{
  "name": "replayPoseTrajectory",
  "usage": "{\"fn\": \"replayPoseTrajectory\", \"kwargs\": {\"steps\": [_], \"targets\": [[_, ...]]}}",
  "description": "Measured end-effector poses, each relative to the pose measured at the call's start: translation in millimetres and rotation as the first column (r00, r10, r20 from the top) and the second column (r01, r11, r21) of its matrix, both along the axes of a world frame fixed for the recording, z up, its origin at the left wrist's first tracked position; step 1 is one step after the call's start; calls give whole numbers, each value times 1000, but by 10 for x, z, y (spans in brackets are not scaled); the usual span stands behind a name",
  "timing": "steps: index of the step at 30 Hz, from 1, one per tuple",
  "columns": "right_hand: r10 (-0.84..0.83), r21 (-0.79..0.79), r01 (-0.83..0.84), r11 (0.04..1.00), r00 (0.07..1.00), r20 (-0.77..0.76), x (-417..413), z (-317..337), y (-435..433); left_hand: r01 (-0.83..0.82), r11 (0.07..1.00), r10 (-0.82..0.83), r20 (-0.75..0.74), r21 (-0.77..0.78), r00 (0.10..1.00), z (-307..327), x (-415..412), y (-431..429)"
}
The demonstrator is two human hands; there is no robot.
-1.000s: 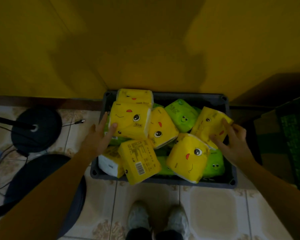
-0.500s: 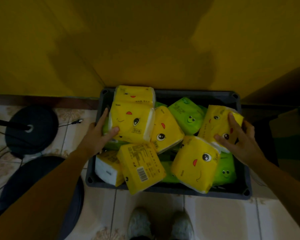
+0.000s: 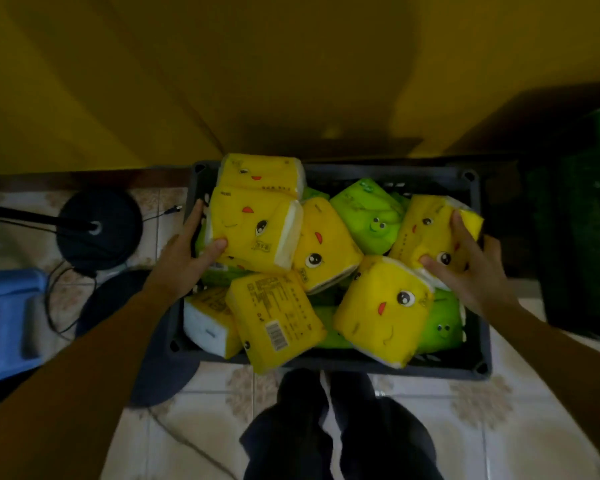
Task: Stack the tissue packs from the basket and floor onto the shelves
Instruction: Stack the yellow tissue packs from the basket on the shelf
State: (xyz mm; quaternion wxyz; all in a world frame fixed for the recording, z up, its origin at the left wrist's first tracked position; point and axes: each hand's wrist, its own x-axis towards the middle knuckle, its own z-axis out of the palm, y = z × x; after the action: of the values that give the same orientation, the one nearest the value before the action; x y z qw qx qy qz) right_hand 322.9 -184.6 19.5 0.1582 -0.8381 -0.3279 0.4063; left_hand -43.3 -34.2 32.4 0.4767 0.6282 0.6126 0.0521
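Yellow wall behind, patterned tile floor [image 3: 413, 427] underfoot, dim light. Dark grey plastic basket [image 3: 326, 363] sits on the floor against the wall, heaped with yellow and green face-print tissue packs. Left hand [image 3: 184, 254] grips the large yellow tissue pack [image 3: 253, 233] at the basket's left edge, thumb on top and fingers down its outer side, likely so the soft wrap won't slip. Right hand [image 3: 471, 271] grips the tilted yellow tissue pack [image 3: 430, 230] at the basket's right side, thumb on the near face, fingers spread over the far end. Both packs seemingly rest on the pile. Shelves not in view. Black round stand base [image 3: 99, 230] lies left of the basket.
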Motion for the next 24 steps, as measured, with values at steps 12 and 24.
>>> {"fn": "replayPoseTrajectory", "kwargs": {"steps": [12, 24], "targets": [[-61, 125, 55, 991, 997, 49, -492, 2643, -1558, 174, 985, -174, -25, -6, 984, 2539, -399, -1145], [-396, 139, 383, 913, 914, 85, -1192, 3839, -3789, 530, 843, -531, -15, 92, 847, 3760, -49, -2214]]}}
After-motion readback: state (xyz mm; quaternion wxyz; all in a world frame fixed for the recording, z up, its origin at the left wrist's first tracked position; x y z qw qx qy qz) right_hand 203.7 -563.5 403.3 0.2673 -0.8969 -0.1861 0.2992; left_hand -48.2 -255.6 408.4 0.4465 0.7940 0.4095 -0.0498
